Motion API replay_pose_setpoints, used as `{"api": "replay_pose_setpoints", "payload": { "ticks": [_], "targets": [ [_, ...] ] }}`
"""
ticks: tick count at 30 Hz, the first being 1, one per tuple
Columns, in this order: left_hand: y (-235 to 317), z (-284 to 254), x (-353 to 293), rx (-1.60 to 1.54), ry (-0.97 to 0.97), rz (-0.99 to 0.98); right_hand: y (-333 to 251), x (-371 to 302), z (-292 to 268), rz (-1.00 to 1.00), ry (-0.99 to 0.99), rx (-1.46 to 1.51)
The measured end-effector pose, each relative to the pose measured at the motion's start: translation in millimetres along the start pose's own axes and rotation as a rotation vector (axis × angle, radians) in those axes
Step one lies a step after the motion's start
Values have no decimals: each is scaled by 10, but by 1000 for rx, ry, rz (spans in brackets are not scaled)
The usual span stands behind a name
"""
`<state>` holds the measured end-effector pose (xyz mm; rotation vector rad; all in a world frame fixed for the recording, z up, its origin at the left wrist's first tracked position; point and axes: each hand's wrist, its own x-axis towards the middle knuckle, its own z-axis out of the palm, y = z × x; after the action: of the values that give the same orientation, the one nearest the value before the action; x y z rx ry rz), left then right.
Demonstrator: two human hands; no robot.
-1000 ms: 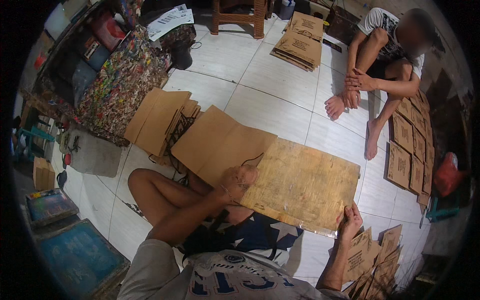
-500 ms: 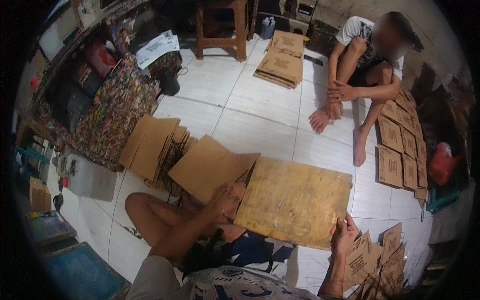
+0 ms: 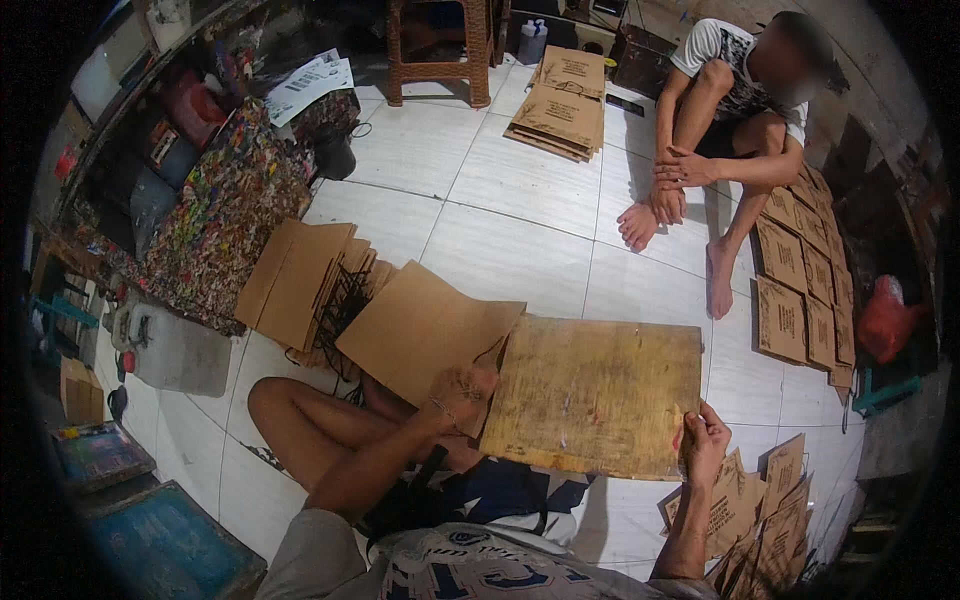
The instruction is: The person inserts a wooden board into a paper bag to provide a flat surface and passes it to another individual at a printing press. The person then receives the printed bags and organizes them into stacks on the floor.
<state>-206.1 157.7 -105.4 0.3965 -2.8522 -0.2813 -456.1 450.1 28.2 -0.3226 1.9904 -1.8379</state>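
Note:
Above my lap, a worn yellow-brown flat board (image 3: 595, 400) is held nearly level. My right hand (image 3: 705, 442) grips its right edge near the lower corner, with the thumb on top and fingers beneath. My left hand (image 3: 463, 398) is closed at the board's left edge, on the open side of a plain brown paper bag (image 3: 425, 325). The bag bends upward at its far right corner and meets the board there. Whether the board's left end lies inside the bag, I cannot tell.
More plain brown bags (image 3: 295, 280) with dark cord handles are stacked at left. Printed bags lie in a pile (image 3: 555, 120) at the back, in rows (image 3: 800, 275) at right, and near my right arm (image 3: 740, 510). Another person (image 3: 745, 110) sits opposite on the tiled floor.
The board has turned slightly and levelled, its right end shifting a little away from the bag. My right hand has moved slightly right and up with it. The left hand keeps its grip.

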Motion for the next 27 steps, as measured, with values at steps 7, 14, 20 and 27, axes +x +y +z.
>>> {"api": "replay_pose_setpoints", "payload": {
  "ticks": [7,14,20,27],
  "targets": [
    [5,377,-276,-209,46,-144,1,-32,102,-26,18,-81],
    [-44,93,-100,-110,30,-56,59,-98,107,-6,55,-135],
    [38,-97,52,-304,-125,-132,105,-32,-2,-53,46,-124],
    [40,153,-113,-225,-57,-108,75,-77,101,-30,47,-80]
  ]
}}
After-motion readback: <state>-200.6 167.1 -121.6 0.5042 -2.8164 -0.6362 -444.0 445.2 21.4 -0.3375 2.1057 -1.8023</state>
